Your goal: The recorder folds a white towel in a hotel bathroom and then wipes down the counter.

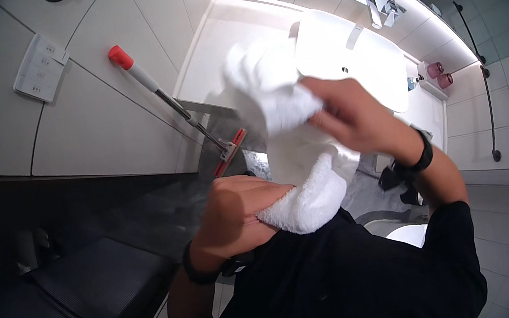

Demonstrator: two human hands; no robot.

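White terry towel cloth (310, 205) is gripped by my left hand (248, 210), low in front of my dark shirt. My right hand (353, 112), higher and to the right, pinches a bunched part of white cloth (267, 86). That upper part is blurred and hangs over the front of the vanity counter (221, 48). More pale cloth shows between the hands; whether it is all one towel I cannot tell. Beyond my right hand lies a white washbasin (376, 73), brightly lit and partly hidden by the hand and cloth.
A mop with a red-tipped handle (145, 78) leans at the left wall, its red-edged head (231, 153) on the grey floor. Wall switches (41, 68) are at left. A chrome faucet (373, 7), pink cups (435, 70) and a toilet (406, 234) are around the right side.
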